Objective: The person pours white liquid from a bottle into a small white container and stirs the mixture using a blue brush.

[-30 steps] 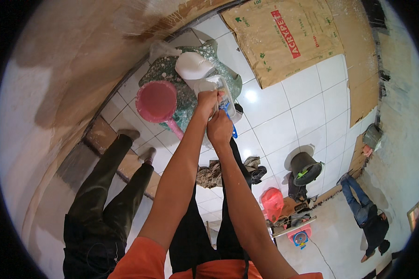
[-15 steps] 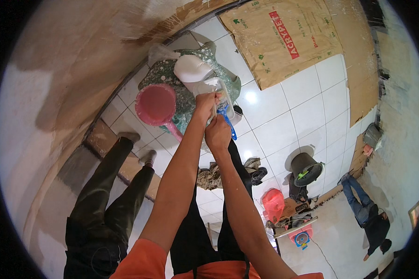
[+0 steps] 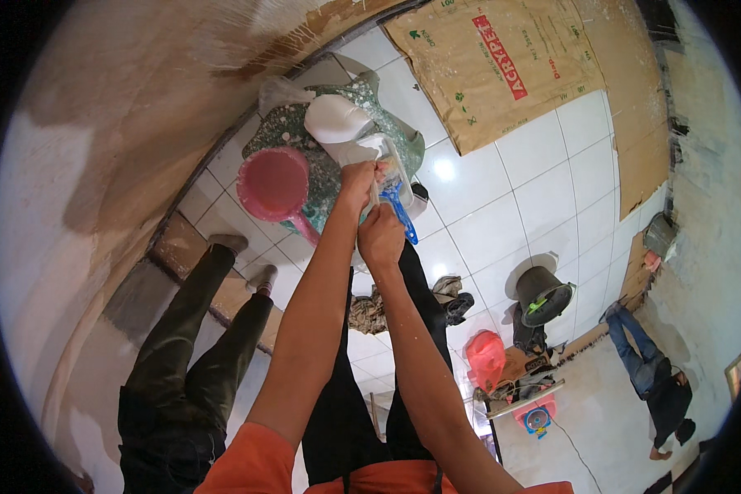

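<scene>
My left hand is closed at the left edge of a white plastic tub, its fingertips curled over the rim. Just nearer to me, my right hand is bunched into a fist by the tub's near edge; what either hand grips is hidden. A blue-handled brush leans in the tub beside my right hand, its handle sticking out over the near rim. Beyond lies a rounded white container. To the left is a pink dipper. All these rest on a green, paint-spattered stool.
A brown paper sack lies flat on white tiles at far right. A black bucket with something green stands right, near a red bag. One person's legs show at left; another person is far right. A wall runs along the left.
My hands have barely moved, staying together at the tub. The view has shifted slightly. The person at far right has moved an arm a little.
</scene>
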{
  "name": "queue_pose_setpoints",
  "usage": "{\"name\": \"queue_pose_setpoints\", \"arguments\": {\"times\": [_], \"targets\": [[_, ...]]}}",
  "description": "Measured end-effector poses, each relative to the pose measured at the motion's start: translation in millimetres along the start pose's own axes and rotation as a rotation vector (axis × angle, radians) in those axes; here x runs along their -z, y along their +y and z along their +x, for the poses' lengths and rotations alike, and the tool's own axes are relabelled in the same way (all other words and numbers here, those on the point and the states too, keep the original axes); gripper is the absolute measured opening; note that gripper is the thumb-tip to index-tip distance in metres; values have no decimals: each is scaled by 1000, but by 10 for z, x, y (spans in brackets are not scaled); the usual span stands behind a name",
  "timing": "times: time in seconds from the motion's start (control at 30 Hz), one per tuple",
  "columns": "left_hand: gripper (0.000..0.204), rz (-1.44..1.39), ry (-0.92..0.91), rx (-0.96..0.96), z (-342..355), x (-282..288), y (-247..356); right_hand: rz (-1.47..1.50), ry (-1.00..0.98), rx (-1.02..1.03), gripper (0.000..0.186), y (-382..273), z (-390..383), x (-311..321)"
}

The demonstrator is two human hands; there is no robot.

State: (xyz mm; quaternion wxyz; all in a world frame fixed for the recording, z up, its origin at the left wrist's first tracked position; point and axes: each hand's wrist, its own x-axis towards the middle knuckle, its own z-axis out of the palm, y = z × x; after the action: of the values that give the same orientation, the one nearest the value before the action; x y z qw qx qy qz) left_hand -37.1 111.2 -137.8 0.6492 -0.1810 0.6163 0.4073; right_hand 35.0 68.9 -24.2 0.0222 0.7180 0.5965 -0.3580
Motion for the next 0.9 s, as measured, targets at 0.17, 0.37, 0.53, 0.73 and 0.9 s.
{"name": "queue_pose_setpoints", "arguments": {"times": [0.17, 0.37, 0.53, 0.73, 0.9], "targets": [[15, 11, 65, 11, 3, -31, -31, 90, -6, -69, 24, 18, 3, -9], [15, -34, -53, 45, 96, 92, 41, 98, -27, -23, 25, -17, 38, 3], [17, 19, -78, 80, -84, 15, 113, 144, 21, -19, 26, 12, 4, -8], [26, 135, -195, 117, -506, 43, 205, 414, -20, -17, 27, 151, -125, -90], [34, 646, -185, -68, -899, 253, 61, 429, 49, -29, 27, 146, -230, -168]]}}
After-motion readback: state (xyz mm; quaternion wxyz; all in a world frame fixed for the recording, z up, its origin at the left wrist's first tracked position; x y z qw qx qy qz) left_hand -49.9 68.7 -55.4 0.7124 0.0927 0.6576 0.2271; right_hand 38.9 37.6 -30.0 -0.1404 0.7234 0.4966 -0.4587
